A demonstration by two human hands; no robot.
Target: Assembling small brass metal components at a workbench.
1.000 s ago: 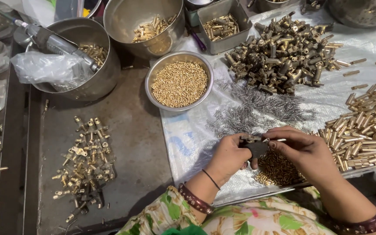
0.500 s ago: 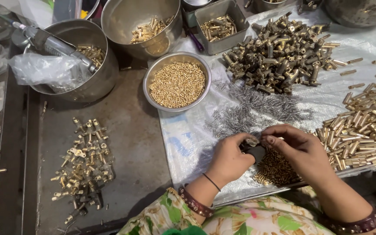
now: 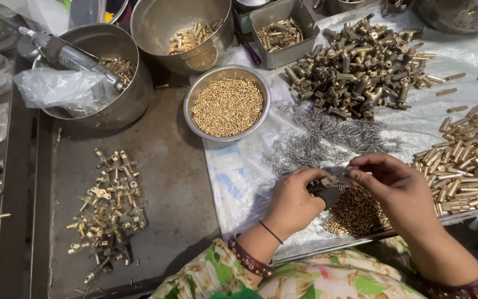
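A dark metal worktable [image 3: 167, 182] fills your view, its right half covered by a pale plastic sheet [image 3: 239, 182] loaded with brass hardware.

Your left hand [image 3: 291, 202] sits at about 5 o'clock in the view, fingers curled around a small dark tool [image 3: 327, 191] with a brass fitting [image 3: 327, 181] seated at its top. Your right hand [image 3: 396, 185] is just at its 3 o'clock, thumb and forefinger pressed together in a pinch at the fitting; what they pinch is too small to tell. The other fingers are loosely bent.

Directly under your hands lies a heap of small brass pins [image 3: 355, 213], touching the tool's lower edge. At 12 o'clock from your hands a scatter of thin steel springs [image 3: 333, 141] spreads over the sheet, and beyond it, at 1 o'clock, rises a pile of dull brass valve bodies [image 3: 360, 63]. At 3 o'clock a bank of brass tubes [image 3: 466, 163] lies stacked side by side.

At 11 o'clock a steel bowl [image 3: 195, 102] holds tiny golden pieces. Farther off stand a taller steel pot [image 3: 164, 25] with a few brass parts inside and a square tin [image 3: 291, 52] (also holding brass parts). At 9 o'clock a loose cluster of assembled brass fittings [image 3: 106, 207] rests on the bare table, well apart from your hands. A large pot [image 3: 128, 97] with a plastic bag [image 3: 56, 88] draped over it stands at 10 o'clock.
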